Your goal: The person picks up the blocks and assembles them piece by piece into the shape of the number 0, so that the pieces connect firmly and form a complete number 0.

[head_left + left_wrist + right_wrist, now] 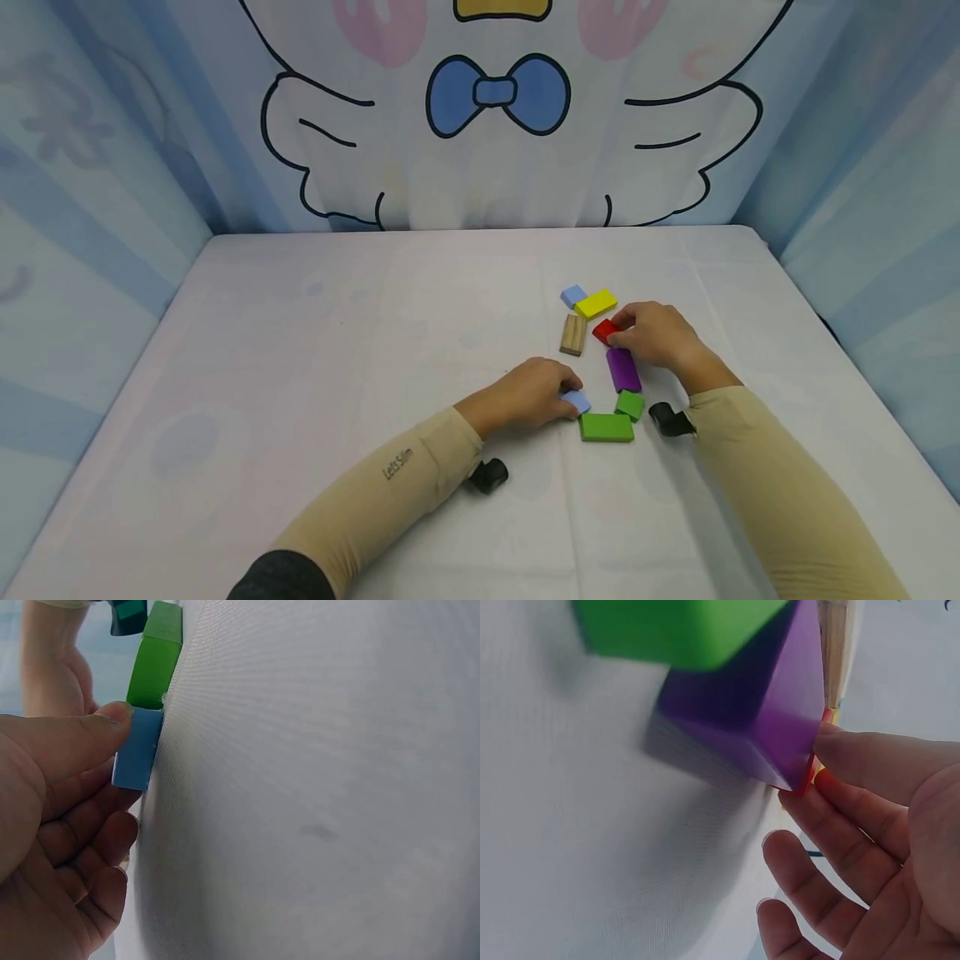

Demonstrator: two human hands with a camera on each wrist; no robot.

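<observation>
Between thumb and fingers, my left hand (534, 392) pinches a small blue block (577, 402), which lies against the left end of a long green block (607, 428). My right hand (658, 335) grips a red block (606, 332) at the top end of a purple block (624, 370). Below the purple one, a small green block (630, 405) touches the long green block's corner. In the left wrist view the blue block (137, 750) sits on the cloth under my thumb. The purple block (757, 697) partly hides the red one in the right wrist view.
Left of the red block lies a wooden block (573, 335). Beyond it a yellow block (596, 304) touches another blue block (573, 297). White cloth covers the table (337, 333), and a printed curtain (495, 167) hangs at its back edge. Black wrist cameras hang below both wrists.
</observation>
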